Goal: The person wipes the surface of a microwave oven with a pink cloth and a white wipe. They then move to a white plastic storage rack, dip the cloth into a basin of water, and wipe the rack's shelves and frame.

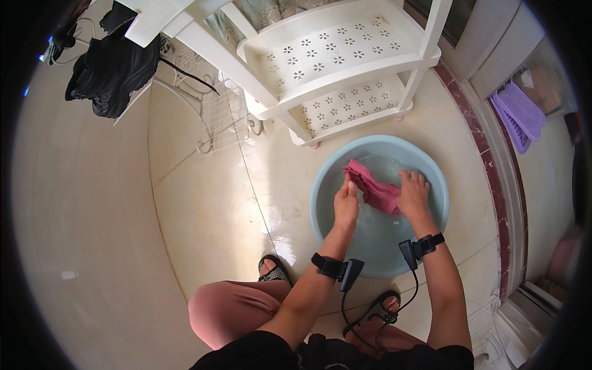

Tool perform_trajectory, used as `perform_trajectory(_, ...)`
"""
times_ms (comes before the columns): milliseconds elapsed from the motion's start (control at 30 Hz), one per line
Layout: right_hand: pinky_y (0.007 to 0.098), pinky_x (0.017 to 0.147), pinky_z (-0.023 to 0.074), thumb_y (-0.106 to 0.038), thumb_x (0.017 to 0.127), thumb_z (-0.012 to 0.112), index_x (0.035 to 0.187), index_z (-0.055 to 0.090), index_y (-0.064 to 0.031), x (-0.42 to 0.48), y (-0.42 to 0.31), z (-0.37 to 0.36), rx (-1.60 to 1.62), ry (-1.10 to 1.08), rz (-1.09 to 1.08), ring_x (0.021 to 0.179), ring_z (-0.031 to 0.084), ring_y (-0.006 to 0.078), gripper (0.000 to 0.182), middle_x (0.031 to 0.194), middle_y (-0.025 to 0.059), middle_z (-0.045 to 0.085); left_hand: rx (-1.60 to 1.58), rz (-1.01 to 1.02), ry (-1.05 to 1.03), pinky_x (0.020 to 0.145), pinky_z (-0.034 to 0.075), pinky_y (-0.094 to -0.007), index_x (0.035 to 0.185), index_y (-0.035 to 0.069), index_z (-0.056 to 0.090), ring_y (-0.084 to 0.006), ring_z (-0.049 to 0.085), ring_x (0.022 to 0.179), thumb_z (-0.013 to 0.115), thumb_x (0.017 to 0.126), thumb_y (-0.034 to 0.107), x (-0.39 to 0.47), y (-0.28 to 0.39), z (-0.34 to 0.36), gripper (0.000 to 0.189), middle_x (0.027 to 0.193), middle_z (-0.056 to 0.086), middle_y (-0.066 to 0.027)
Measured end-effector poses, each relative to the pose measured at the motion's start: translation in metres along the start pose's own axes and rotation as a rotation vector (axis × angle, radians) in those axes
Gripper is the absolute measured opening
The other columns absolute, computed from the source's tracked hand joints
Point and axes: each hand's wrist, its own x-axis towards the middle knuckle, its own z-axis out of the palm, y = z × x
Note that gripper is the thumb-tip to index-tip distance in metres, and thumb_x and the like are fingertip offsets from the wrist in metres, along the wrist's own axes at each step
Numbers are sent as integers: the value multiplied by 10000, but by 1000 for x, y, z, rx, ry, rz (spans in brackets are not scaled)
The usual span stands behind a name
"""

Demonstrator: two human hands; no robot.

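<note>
A light blue plastic basin (319, 203) with clear water in it stands on the tiled floor. Over the water, a wet pink cloth (377, 189) is stretched between my two hands. My left hand (347, 203) pinches its upper left end between thumb and fingers. At the cloth's right end, my right hand (414, 192) grips it, knuckles up, near the basin's right wall. What the cloth is exactly, I cannot tell. Both wrists wear black straps with small devices and cables.
Behind the basin stands a white plastic shelf rack (273, 106). A white wire rack (222, 115) and black shoes (115, 74) are at the upper left. To the right run a dark red sill (492, 185) and a door frame, with a purple plastic item (520, 115) beyond.
</note>
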Motion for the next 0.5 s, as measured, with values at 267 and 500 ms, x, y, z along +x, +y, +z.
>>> perform_trajectory(267, 336, 652, 506, -77, 799, 696, 968, 589, -55, -24, -24, 59, 844, -652, 241, 705, 625, 199, 201, 784, 52, 634, 61, -201, 34, 707, 563, -423, 1181, 74, 559, -183, 640, 862, 660, 909, 369, 31, -77, -18, 413, 967, 649, -37)
perform_trajectory(500, 389, 679, 487, -59, 735, 659, 890, 548, -70, -19, 9, 57, 567, -289, 220, 765, 626, 324, 191, 796, 125, 628, 330, -271, -57, 663, 551, -328, 1036, 48, 643, -176, 652, 754, 729, 852, 417, 9, -29, 14, 421, 935, 679, -52)
